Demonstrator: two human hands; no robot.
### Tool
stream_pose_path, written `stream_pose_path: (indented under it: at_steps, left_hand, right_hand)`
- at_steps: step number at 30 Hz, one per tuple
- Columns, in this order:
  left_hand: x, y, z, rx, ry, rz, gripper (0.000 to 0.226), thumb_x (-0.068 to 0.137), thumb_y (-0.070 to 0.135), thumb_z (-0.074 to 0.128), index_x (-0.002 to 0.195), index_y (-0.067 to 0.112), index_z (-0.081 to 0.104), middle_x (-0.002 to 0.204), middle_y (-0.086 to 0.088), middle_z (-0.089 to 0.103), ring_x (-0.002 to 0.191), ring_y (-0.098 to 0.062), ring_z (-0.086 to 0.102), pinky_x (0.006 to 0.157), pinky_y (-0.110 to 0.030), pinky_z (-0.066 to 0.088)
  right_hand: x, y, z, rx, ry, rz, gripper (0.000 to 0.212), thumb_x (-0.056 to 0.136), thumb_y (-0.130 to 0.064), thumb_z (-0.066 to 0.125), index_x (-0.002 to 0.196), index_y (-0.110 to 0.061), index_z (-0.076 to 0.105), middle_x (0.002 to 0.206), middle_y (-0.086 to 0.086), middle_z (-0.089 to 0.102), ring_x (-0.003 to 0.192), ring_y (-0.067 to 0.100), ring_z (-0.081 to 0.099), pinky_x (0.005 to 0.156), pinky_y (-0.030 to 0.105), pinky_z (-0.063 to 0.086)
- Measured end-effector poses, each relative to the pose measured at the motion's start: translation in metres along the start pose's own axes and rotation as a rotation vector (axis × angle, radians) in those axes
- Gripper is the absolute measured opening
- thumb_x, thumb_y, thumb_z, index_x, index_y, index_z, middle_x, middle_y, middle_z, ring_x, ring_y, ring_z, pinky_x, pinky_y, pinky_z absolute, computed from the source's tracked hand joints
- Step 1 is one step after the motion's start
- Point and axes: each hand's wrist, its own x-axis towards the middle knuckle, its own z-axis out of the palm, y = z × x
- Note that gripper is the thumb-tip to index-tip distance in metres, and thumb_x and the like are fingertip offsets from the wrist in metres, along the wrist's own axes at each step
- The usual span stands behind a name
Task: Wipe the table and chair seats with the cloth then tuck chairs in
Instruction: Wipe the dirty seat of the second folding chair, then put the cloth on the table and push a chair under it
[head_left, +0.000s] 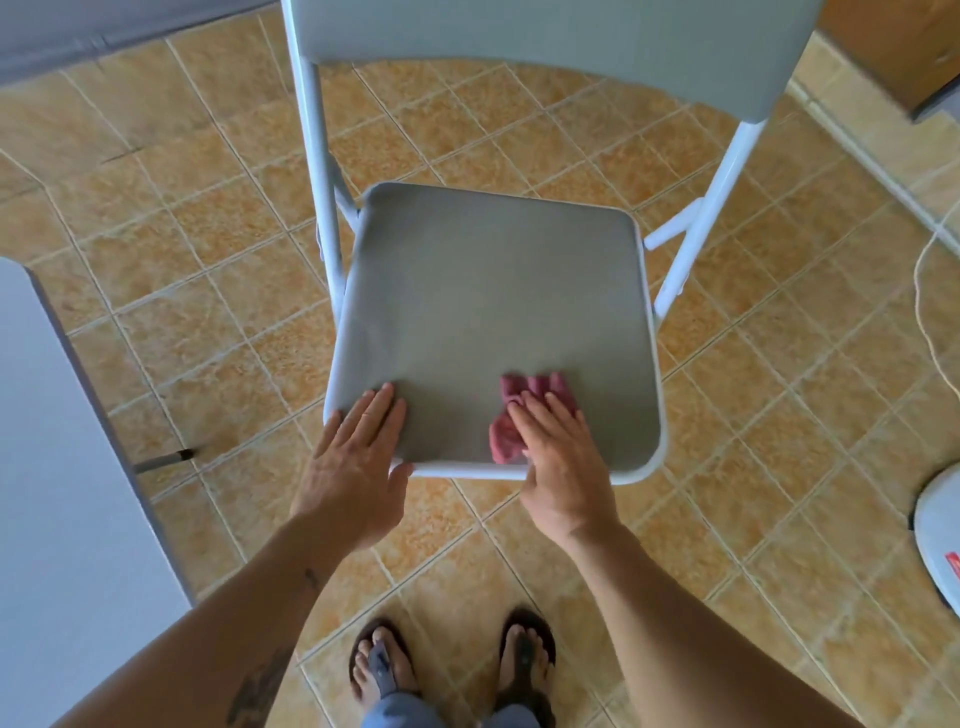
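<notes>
A grey folding chair with a white metal frame faces me, its padded seat (488, 301) in the middle of the view and its backrest (545, 36) at the top. My left hand (358, 467) grips the seat's front left corner, fingers flat on top and thumb under the edge. My right hand (558, 467) lies flat on a crumpled pink cloth (524, 395) and presses it onto the seat near the front edge. Part of the cloth is hidden under that hand.
The white table (57, 467) fills the left edge, with a dark table leg tip (171, 458) on the tan tiled floor. A white round appliance (940, 525) and its cord (924, 312) lie at the right. A wooden cabinet (904, 41) stands top right. My sandalled feet are below the chair.
</notes>
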Motion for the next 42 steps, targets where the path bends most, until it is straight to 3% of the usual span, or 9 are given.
stream_pose_path:
  at_steps: [4, 7, 11, 14, 22, 26, 31, 35, 42]
  left_hand:
    - [0.004, 0.013, -0.01, 0.059, -0.116, -0.08, 0.073, 0.099, 0.041, 0.043, 0.158, 0.019, 0.007, 0.167, 0.003, -0.004, 0.153, -0.016, -0.002, 0.125, -0.041, 0.004]
    - [0.009, 0.032, -0.025, 0.081, -0.214, -0.175, 0.077, 0.097, 0.033, 0.044, 0.158, 0.017, -0.001, 0.166, 0.002, -0.011, 0.153, -0.018, -0.005, 0.125, -0.04, 0.007]
    - [0.003, 0.049, -0.045, -0.059, -0.246, -0.29, 0.066, 0.093, 0.023, 0.047, 0.154, 0.018, 0.023, 0.165, 0.003, 0.014, 0.149, -0.019, 0.021, 0.119, -0.037, 0.025]
    - [-0.03, 0.063, -0.057, -0.242, -0.207, -0.392, 0.057, 0.095, 0.02, 0.045, 0.151, 0.021, 0.034, 0.16, 0.007, 0.029, 0.145, -0.018, 0.032, 0.117, -0.034, 0.03]
    - [-0.134, 0.069, -0.099, -0.489, 0.044, -0.536, 0.045, 0.094, 0.017, 0.05, 0.138, 0.025, 0.052, 0.145, 0.01, 0.049, 0.122, -0.017, 0.056, 0.097, -0.026, 0.043]
    - [-0.192, 0.046, -0.117, -0.549, 0.178, -0.632, 0.043, 0.092, 0.013, 0.052, 0.134, 0.023, 0.058, 0.14, 0.008, 0.055, 0.121, -0.017, 0.057, 0.099, -0.024, 0.042]
    - [-0.272, -0.004, -0.123, -0.608, 0.31, -0.788, 0.04, 0.092, 0.01, 0.052, 0.129, 0.022, 0.061, 0.133, 0.008, 0.058, 0.091, -0.007, 0.056, 0.086, -0.021, 0.041]
    - [-0.324, -0.047, -0.115, -0.633, 0.364, -0.897, 0.041, 0.09, 0.006, 0.053, 0.129, 0.018, 0.062, 0.125, 0.002, 0.061, 0.089, -0.012, 0.057, 0.085, -0.022, 0.04]
    - [-0.367, -0.082, -0.095, -0.638, 0.234, -0.883, 0.047, 0.089, 0.009, 0.049, 0.134, 0.019, 0.056, 0.135, 0.0, 0.056, 0.118, -0.021, 0.057, 0.097, -0.032, 0.046]
  right_hand:
    - [-0.017, 0.04, -0.014, 0.016, 0.082, 0.151, 0.074, 0.07, 0.009, 0.07, 0.14, -0.009, 0.053, 0.146, 0.009, 0.051, 0.139, 0.032, 0.04, 0.109, 0.055, 0.039]
    - [-0.011, 0.042, -0.019, 0.081, 0.049, 0.162, 0.061, 0.078, 0.01, 0.062, 0.136, -0.006, 0.056, 0.143, 0.011, 0.054, 0.139, 0.034, 0.041, 0.114, 0.052, 0.032]
    - [-0.003, 0.033, -0.021, 0.179, 0.012, 0.168, 0.046, 0.086, 0.006, 0.051, 0.129, -0.009, 0.062, 0.133, 0.004, 0.062, 0.133, 0.023, 0.046, 0.12, 0.039, 0.023]
    - [-0.015, 0.017, -0.033, 0.245, -0.019, 0.053, 0.042, 0.091, 0.0, 0.044, 0.124, -0.018, 0.062, 0.116, -0.009, 0.066, 0.122, 0.012, 0.05, 0.117, 0.037, 0.026]
    - [-0.07, -0.075, -0.06, 0.5, -0.176, 0.013, 0.063, 0.095, 0.004, 0.046, 0.144, -0.036, 0.047, 0.112, -0.034, 0.055, 0.118, -0.002, 0.051, 0.105, 0.032, 0.044]
    - [-0.096, -0.141, -0.055, 0.564, -0.186, -0.08, 0.051, 0.097, -0.002, 0.045, 0.136, -0.033, 0.056, 0.12, -0.022, 0.063, 0.113, 0.003, 0.059, 0.098, 0.032, 0.05]
    - [-0.127, -0.251, -0.037, 0.541, -0.186, -0.133, 0.05, 0.099, -0.008, 0.046, 0.145, -0.028, 0.046, 0.147, -0.019, 0.046, 0.138, 0.006, 0.039, 0.109, 0.028, 0.038]
    - [-0.148, -0.325, -0.009, 0.344, -0.551, -0.164, 0.081, 0.092, -0.039, 0.056, 0.155, -0.033, 0.004, 0.161, -0.001, 0.014, 0.145, 0.028, 0.018, 0.114, 0.049, 0.031]
    - [-0.168, -0.321, 0.005, 0.022, -0.622, -0.12, 0.066, 0.083, -0.014, 0.055, 0.145, -0.016, 0.033, 0.151, 0.004, 0.033, 0.14, 0.029, 0.03, 0.111, 0.042, 0.035]
